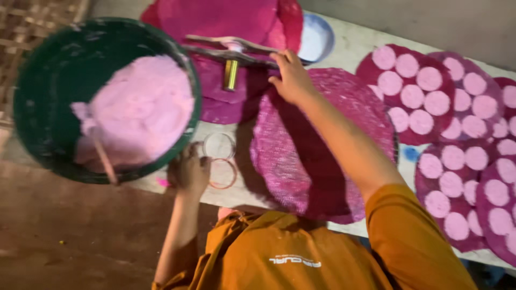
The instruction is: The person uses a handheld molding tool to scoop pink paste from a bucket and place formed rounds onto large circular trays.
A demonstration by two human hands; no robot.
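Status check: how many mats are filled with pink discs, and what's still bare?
Done: woven mats at right are covered with pink discs. In hand: right hand on the press, left hand by the green tub. Left: the near mat is bare and pink dough remains.

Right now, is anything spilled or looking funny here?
A little pink blob lies at the edge of the table, beside the left hand; it looks like dropped dough. The green bowl seems to hang over that edge too.
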